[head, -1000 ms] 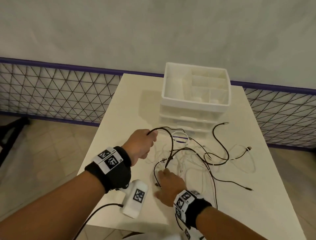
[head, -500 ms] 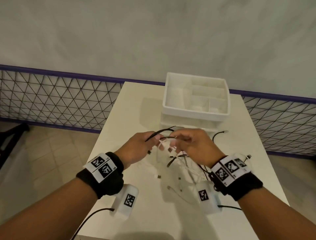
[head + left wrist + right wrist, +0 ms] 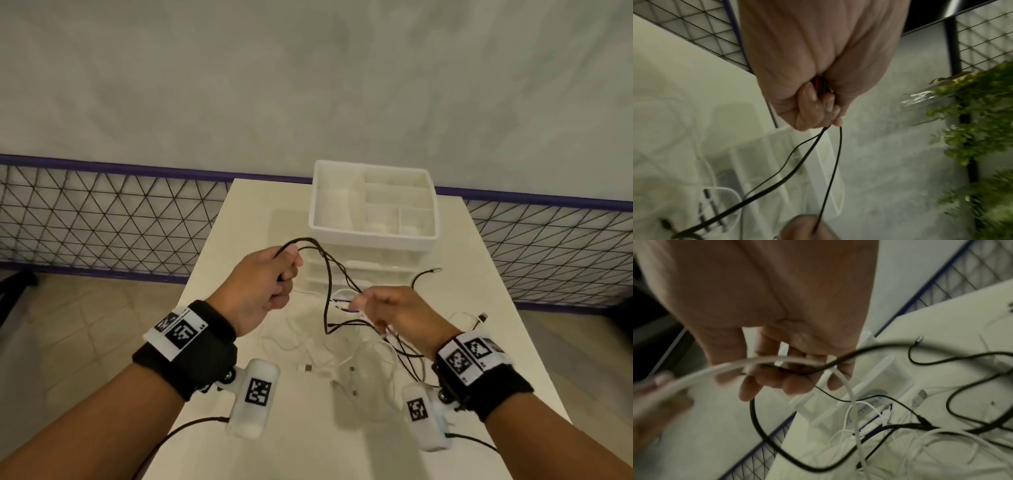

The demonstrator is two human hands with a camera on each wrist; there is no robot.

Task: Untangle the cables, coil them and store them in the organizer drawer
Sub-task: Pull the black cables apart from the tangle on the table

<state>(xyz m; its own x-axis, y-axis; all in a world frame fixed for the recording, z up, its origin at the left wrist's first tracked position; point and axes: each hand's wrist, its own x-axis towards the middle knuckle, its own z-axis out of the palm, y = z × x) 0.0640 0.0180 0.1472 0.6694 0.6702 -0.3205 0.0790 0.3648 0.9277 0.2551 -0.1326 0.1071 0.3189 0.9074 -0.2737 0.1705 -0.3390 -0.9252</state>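
My left hand (image 3: 274,277) is raised above the table and grips a loop of black cable (image 3: 327,274); its curled fingers (image 3: 816,105) close round the strands. My right hand (image 3: 380,308), lower and to the right, has its fingers (image 3: 793,382) curled round a black cable (image 3: 838,363) and a white cable (image 3: 846,386). Black strands run taut between the two hands. A tangle of white cables (image 3: 329,356) lies on the table below them. The white organizer (image 3: 373,236) stands behind, with its drawers shut.
The white table (image 3: 246,219) is narrow, with floor to its left and right. A black plug end (image 3: 435,271) and another connector (image 3: 483,317) lie to the right. A wire mesh fence (image 3: 102,212) runs behind the table. Green plants (image 3: 978,129) show in the left wrist view.
My hands have moved apart: the left went up and left with the black loop, the right came down and right, drawing the black strands out of the tangle.
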